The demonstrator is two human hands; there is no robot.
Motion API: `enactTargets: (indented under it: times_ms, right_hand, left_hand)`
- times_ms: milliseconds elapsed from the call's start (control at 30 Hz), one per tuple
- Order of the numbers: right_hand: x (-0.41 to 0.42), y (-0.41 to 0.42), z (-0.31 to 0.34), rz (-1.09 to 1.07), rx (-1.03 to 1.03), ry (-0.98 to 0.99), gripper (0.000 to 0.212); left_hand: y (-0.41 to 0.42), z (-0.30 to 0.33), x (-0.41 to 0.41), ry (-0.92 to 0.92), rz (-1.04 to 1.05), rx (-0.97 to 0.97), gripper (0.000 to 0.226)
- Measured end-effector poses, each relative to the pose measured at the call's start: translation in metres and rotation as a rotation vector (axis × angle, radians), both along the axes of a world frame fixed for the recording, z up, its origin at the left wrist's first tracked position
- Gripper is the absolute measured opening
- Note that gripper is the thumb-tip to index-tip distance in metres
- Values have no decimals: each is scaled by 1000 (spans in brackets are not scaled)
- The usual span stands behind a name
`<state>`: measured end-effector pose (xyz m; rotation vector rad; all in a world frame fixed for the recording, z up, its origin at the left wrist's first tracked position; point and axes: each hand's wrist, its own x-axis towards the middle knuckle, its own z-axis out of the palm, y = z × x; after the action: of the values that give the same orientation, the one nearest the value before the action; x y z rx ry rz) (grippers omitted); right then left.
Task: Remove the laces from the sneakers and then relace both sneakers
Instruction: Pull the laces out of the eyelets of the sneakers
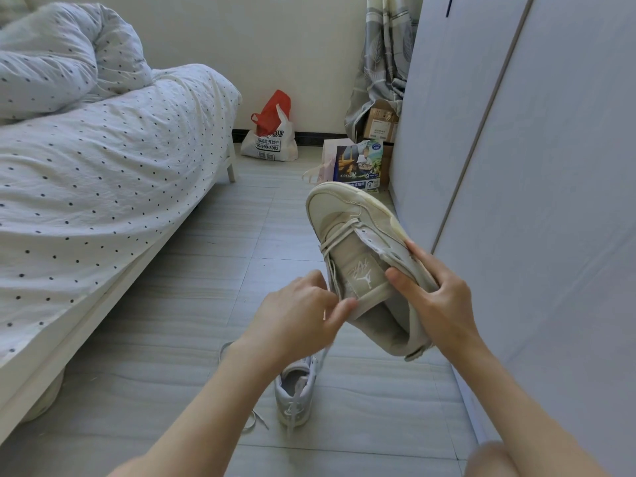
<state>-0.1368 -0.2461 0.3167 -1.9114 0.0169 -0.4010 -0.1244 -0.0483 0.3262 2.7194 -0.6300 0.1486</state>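
1. We hold the beige sneaker (358, 242) up off the floor, toe pointing away from us and tongue facing up, so the lacing is in plain sight and within reach of both hands.

2. Our right hand (437, 297) steadies the shoe from its outer side: the fingers wrap the upper near the collar and the thumb presses on the logo patch of the tongue, which in our judgement keeps the shoe from twisting while the other hand works.

3. Our left hand (303, 304) sits at the inner side of the collar with fingers curled together and thumb against the tongue's edge; it appears to pinch the lace (339, 237) there, though the lace end itself is hidden behind the fingers.

4. The lace crosses only the lower eyelets, near the toe; the upper eyelets look bare. We cannot tell whether this is unlacing or relacing.

5. The second sneaker (297, 394) stands on the tiled floor (172, 339) below our left wrist, its loose lace trailing beside it, parked close by for its turn.

6. A bed with dotted bedding (103, 160) lies to our left, a wardrobe (533, 166) to our right, and bags (270, 132) rest against the far wall.
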Motion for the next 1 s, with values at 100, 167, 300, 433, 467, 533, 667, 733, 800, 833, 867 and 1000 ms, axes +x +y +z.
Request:
enactTargets:
  times_ms: [100,167,300,433,467,533,667,733,800,833,867,1000]
  right_hand:
    - [-1,-4,2,46,123,-15,81]
    - [-2,-3,4,78,158,-30,84]
    - [-5,4,5,122,71,-31,75]
    - [-8,11,8,162,-5,-55,72]
    - [-8,12,9,167,-35,-67,71]
    - [-8,13,9,160,-116,-96,73]
    - [-10,14,11,111,-305,-152,83]
    - [-8,15,12,82,-455,-191,83]
    - [-6,13,12,50,-518,-205,82]
    - [-6,11,12,41,-485,-194,82]
    - [-7,9,11,49,-389,-162,82]
    - [-5,1,9,162,145,-8,75]
  left_hand:
    - [5,4,6,-5,168,-312,45]
    - [10,5,12,-8,252,-436,34]
    - [10,5,13,196,306,-665,30]
    - [13,5,13,55,357,-684,31]
    - [15,5,13,-15,356,-625,30]
    - [17,7,12,-139,358,-480,29]
    - [24,16,12,-290,395,-365,30]
    - [27,18,13,-348,398,-370,25]
    - [25,18,11,-323,339,-468,25]
    - [23,18,10,-260,303,-553,25]
    - [22,17,9,-175,277,-647,22]
    - [23,13,13,292,236,-889,36]
